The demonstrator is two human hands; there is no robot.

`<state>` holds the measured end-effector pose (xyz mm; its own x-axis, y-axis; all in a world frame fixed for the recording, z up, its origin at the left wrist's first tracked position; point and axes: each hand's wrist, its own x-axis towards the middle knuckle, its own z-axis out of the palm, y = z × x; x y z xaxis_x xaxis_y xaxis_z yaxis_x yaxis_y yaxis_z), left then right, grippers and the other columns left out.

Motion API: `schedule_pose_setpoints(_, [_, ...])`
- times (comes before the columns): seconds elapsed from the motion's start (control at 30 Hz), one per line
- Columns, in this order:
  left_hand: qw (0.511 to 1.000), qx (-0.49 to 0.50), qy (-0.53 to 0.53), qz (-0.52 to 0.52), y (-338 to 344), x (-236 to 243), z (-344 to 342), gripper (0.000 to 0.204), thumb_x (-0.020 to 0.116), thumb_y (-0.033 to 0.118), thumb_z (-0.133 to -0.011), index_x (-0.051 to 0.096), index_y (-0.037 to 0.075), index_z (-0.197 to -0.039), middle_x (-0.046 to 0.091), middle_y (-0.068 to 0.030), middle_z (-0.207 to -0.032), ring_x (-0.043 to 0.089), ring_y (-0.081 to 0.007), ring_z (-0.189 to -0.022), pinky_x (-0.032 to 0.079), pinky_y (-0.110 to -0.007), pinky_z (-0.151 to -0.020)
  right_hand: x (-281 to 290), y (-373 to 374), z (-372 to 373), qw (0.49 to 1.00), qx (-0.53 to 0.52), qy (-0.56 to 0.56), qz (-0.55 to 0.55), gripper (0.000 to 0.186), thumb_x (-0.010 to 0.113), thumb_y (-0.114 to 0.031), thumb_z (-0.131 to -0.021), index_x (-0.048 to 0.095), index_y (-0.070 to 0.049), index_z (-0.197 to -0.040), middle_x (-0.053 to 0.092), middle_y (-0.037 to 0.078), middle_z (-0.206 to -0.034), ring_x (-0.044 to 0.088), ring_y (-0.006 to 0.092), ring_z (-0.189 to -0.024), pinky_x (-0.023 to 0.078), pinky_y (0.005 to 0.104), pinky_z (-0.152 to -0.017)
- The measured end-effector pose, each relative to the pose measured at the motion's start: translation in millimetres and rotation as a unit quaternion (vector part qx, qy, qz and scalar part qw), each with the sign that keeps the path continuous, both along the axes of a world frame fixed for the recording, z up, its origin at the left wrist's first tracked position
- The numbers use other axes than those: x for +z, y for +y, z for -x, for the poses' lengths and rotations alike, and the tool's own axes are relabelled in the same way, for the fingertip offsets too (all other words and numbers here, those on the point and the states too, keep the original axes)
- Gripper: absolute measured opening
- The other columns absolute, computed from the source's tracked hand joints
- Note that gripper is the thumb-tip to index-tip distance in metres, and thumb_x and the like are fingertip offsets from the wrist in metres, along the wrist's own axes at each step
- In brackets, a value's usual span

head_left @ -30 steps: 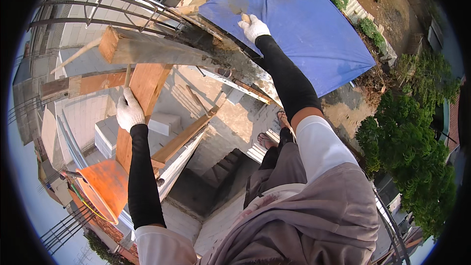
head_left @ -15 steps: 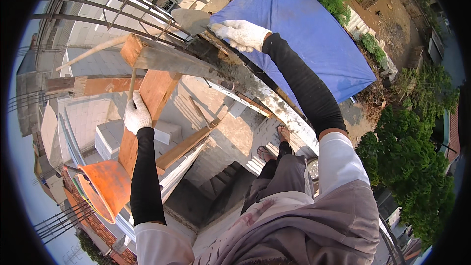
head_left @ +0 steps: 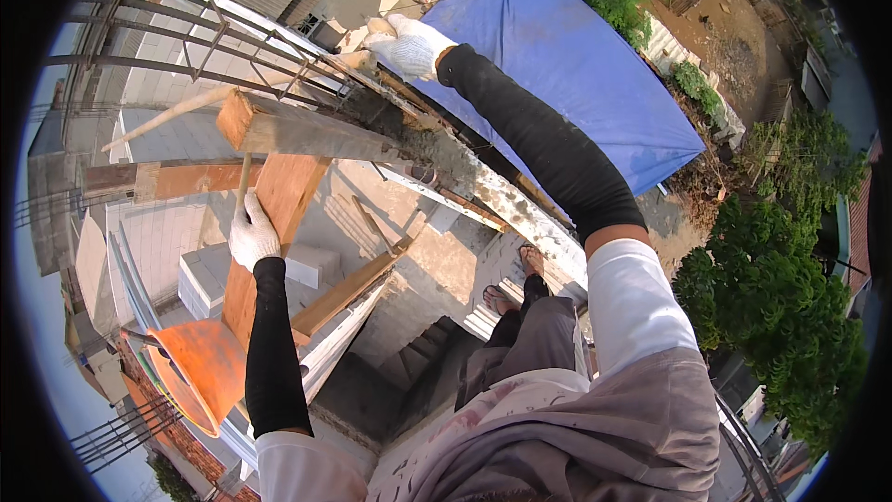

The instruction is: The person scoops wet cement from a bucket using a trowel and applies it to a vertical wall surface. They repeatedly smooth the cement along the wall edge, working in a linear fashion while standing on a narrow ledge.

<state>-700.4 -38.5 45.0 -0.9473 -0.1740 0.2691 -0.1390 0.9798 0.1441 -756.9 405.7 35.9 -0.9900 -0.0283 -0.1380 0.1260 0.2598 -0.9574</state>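
Observation:
My right hand [head_left: 413, 45], in a white glove, grips the wooden handle of a trowel; its grey blade [head_left: 350, 2] is raised above the mortar-streaked ledge [head_left: 486, 193] beside the blue tarp [head_left: 567, 72]. My gloved left hand [head_left: 253, 234] is closed at the edge of an orange-brown plank [head_left: 290, 200], where a thin stick [head_left: 244, 177] meets it. Above the plank a weathered beam [head_left: 316, 128] runs toward the ledge. An orange plastic tub [head_left: 204, 363] sits left of my left forearm.
A rebar cage [head_left: 186, 23] lies along the upper left. Below are white blocks [head_left: 200, 274], loose timber [head_left: 339, 288] and a dark stairwell opening [head_left: 390, 381]. My sandalled feet [head_left: 506, 288] stand by the wall's edge. Trees [head_left: 762, 307] and bare ground fill the right.
My right hand and trowel have moved left, off the tarp, and the hand has turned so the blade stands raised. My left hand and plank appear slightly lower in the picture.

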Motion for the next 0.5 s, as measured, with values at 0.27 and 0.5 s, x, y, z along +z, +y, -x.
schedule_pose_setpoints(0.27, [1.000, 0.024, -0.007, 0.005, 0.3, 5.0, -0.7, 0.057, 0.052, 0.057, -0.105, 0.080, 0.008, -0.100, 0.077, -0.0211, -0.097, 0.071, -0.0420, -0.100, 0.052, -0.052, -0.092, 49.6, 9.7, -44.3, 0.986, -0.061, -0.013, 0.157, 0.035, 0.079, -0.031, -0.093, 0.067, -0.003, -0.110, 0.068, 0.003, -0.085, 0.064, 0.0114, -0.068, 0.051, 0.0284, -0.059])
schedule_pose_setpoints(0.5, [1.000, 0.023, -0.001, 0.011, 4.8, 5.7, -2.8, 0.057, 0.051, 0.059, -0.105, 0.082, 0.011, -0.109, 0.080, -0.0159, -0.100, 0.073, -0.0369, -0.102, 0.045, -0.051, -0.109, 98.0, -35.6, -13.3, 0.971, -0.064, 0.123, 0.193, 0.046, 0.081, -0.031, -0.093, 0.061, 0.000, -0.120, 0.064, 0.003, -0.087, 0.061, 0.0097, -0.070, 0.052, 0.0277, -0.063])
